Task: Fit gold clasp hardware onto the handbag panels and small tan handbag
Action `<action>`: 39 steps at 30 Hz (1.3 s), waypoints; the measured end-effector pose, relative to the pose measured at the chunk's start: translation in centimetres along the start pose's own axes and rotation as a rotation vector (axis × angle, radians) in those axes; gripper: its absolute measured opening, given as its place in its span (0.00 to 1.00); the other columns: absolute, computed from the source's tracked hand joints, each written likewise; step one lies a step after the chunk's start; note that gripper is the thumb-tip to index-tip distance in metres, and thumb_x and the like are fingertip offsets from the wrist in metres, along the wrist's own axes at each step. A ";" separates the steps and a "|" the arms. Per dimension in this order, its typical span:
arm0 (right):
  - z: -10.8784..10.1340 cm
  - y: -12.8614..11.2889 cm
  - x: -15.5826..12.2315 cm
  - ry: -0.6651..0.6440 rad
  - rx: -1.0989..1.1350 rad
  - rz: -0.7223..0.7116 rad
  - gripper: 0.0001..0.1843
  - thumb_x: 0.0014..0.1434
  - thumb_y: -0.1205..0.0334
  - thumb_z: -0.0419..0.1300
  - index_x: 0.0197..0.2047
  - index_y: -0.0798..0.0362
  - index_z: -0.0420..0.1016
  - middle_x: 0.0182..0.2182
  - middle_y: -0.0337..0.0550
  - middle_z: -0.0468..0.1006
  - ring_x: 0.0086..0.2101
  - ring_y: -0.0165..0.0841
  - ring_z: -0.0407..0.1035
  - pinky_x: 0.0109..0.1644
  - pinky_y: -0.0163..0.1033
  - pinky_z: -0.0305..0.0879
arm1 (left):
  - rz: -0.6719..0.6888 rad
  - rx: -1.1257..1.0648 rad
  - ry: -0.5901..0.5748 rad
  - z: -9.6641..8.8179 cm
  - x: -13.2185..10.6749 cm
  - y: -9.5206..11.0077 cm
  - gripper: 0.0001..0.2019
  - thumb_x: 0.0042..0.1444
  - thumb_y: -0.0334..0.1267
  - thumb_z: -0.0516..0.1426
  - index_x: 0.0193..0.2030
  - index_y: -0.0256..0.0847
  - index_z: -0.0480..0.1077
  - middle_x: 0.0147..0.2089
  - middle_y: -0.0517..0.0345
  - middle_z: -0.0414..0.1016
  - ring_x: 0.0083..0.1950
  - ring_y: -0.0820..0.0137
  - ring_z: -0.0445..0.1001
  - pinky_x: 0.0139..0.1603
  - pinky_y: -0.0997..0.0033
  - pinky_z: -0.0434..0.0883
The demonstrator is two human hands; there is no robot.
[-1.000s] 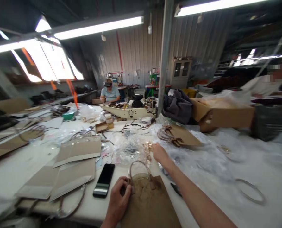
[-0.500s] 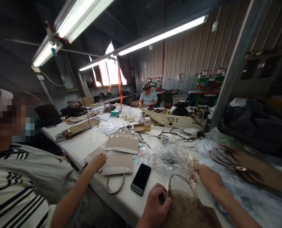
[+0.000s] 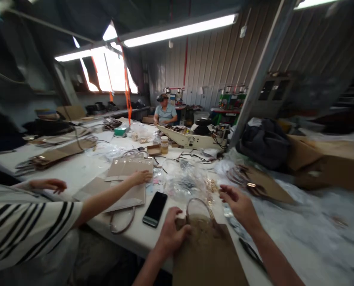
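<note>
A flat brown bag panel (image 3: 206,254) with a looped handle (image 3: 199,201) lies at the table's front edge. My left hand (image 3: 172,232) grips its left edge near the foot of the handle, fingers curled and thumb on top. Small gold metal fittings (image 3: 211,186) are heaped on clear plastic beyond the handle. Just right of them hovers my right hand (image 3: 239,204), its fingers slightly apart; I see nothing held in it. A dark phone (image 3: 155,209) lies left of my left hand.
At left, a co-worker's hand (image 3: 141,176) reaches over beige bag panels (image 3: 130,196). Plastic bags (image 3: 182,180) cover mid-table. More brown panels (image 3: 269,186) lie on plastic at right. Further back are a jar (image 3: 164,145), a cream machine part (image 3: 191,139) and a seated person (image 3: 165,111).
My view has swung right. My right hand has drawn back from the gold fittings and its fingers have loosened. The co-worker's hand has moved right across the beige panels.
</note>
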State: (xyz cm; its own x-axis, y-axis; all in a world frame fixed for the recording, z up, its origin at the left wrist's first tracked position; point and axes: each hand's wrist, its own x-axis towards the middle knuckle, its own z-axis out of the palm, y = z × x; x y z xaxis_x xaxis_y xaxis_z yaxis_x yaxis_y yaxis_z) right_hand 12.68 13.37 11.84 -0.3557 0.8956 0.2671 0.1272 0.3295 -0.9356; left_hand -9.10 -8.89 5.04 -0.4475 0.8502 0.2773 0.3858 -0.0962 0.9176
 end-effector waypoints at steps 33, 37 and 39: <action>0.8 -2.2 -19.3 -0.160 -0.017 -0.041 0.15 0.69 0.48 0.72 0.54 0.45 0.90 0.53 0.47 0.85 0.51 0.45 0.82 0.55 0.35 0.81 | -0.336 -0.614 -0.152 4.5 -5.5 8.8 0.05 0.51 0.33 0.72 0.37 0.37 0.88 0.31 0.49 0.86 0.30 0.68 0.81 0.34 0.75 0.75; 0.7 -1.2 -19.6 -0.119 -0.052 -0.063 0.18 0.63 0.44 0.76 0.51 0.44 0.92 0.50 0.45 0.87 0.48 0.46 0.84 0.53 0.32 0.83 | -0.359 -0.637 -0.109 4.9 -5.9 8.7 0.06 0.49 0.33 0.72 0.35 0.37 0.88 0.31 0.48 0.86 0.29 0.67 0.81 0.33 0.74 0.75; 0.8 -1.5 -19.6 -0.109 -0.058 -0.066 0.19 0.62 0.42 0.76 0.49 0.44 0.92 0.49 0.44 0.87 0.47 0.46 0.84 0.51 0.32 0.83 | -0.347 -0.639 -0.087 5.0 -6.1 8.7 0.05 0.48 0.32 0.72 0.34 0.37 0.88 0.30 0.48 0.86 0.30 0.66 0.82 0.33 0.74 0.75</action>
State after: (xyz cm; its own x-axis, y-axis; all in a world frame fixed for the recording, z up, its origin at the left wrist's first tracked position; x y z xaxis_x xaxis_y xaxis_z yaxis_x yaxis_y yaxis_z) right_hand 18.69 -4.92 7.85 -0.4632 0.8347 0.2980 0.1526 0.4063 -0.9009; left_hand 1.00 -12.38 9.93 -0.3827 0.9220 -0.0584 -0.3239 -0.0747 0.9431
